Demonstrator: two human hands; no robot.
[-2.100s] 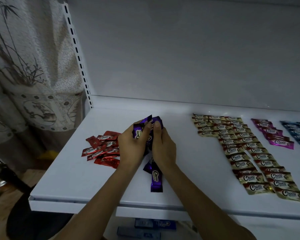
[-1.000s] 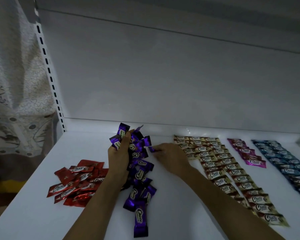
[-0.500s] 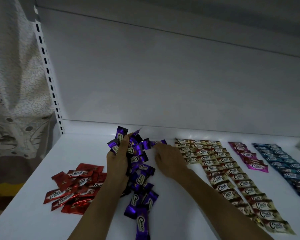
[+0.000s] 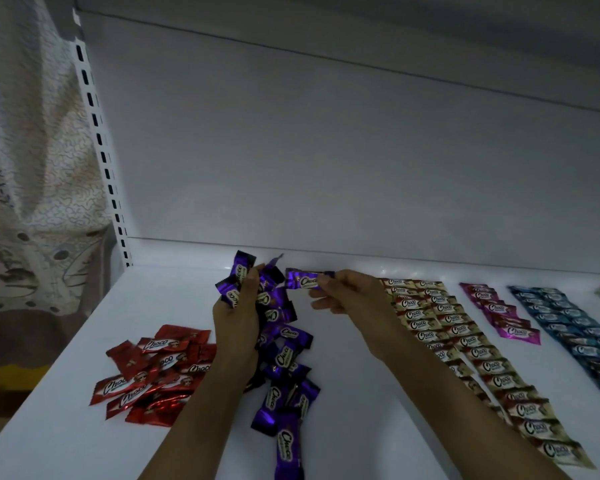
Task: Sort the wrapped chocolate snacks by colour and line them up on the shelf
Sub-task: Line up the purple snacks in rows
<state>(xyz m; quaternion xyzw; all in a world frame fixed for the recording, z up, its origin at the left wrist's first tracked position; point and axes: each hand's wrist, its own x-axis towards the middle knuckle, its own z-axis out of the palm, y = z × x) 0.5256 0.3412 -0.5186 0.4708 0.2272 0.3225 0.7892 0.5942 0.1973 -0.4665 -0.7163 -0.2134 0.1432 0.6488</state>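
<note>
Purple snack (image 4: 303, 281) in right grip (image 4: 350, 295)

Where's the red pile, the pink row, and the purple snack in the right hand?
red pile (image 4: 160, 367): head view, middle wrapper.
pink row (image 4: 497, 309): head view, middle wrapper.
purple snack (image 4: 303, 281): head view, its label.

I see bare white shelf (image 4: 354, 410) between the purple foil-wrapper heap (image 4: 284, 355) and cream wrapper rows (image 4: 461, 329). Red foil wrappers (image 4: 153, 375) crowd its left.
</note>
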